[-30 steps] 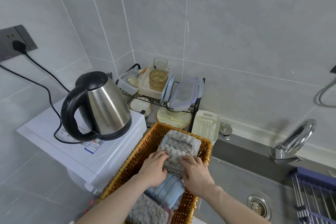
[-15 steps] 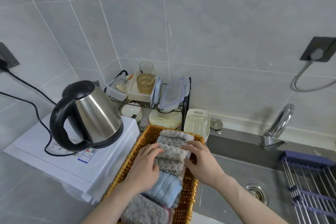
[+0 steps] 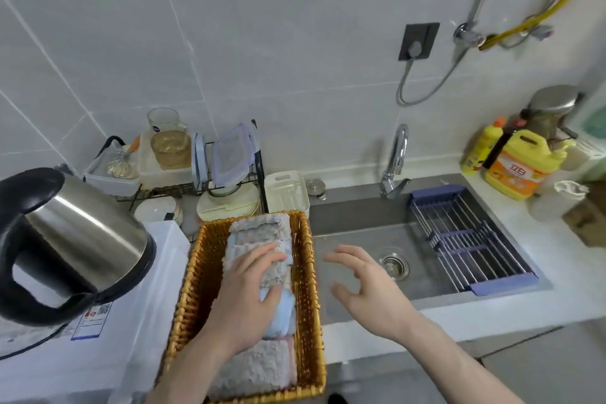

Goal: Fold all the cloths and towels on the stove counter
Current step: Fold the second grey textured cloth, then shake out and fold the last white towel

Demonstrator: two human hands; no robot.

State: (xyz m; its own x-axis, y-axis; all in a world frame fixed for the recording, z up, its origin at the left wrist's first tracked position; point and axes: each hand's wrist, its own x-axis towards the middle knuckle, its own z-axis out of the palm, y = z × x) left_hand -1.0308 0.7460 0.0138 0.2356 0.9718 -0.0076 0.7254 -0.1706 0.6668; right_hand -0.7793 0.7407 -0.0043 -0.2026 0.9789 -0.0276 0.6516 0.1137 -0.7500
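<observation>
Since the earlier frames my right hand (image 3: 367, 292) has been lifting off the cloths and is now hovering over the near edge of the grey steel sink (image 3: 357, 239), fingers spread and loosely bent, gripping nothing. My left hand (image 3: 249, 295) is still lying on the row of folded cloths, fingers nearly straight and pressing flat on a grey fluffy folded cloth (image 3: 262, 239), with the thumb resting on a pale blue folded cloth (image 3: 282, 315) just under the palm.

I am reading little writing: the yellow plastic detergent jug (image 3: 518, 167), far right of both hands, is carrying an orange label with white characters too blurred to make out, and the white appliance (image 3: 108, 331) left of my left hand is showing a small sticker with a printed code, unreadable.

The cloths are sitting inside the brown woven wicker basket (image 3: 193, 275), another grey folded cloth (image 3: 255, 367) lying by my wrist. The steel electric kettle with black handle (image 3: 72, 239) is standing on the appliance, beside the basket.
</observation>
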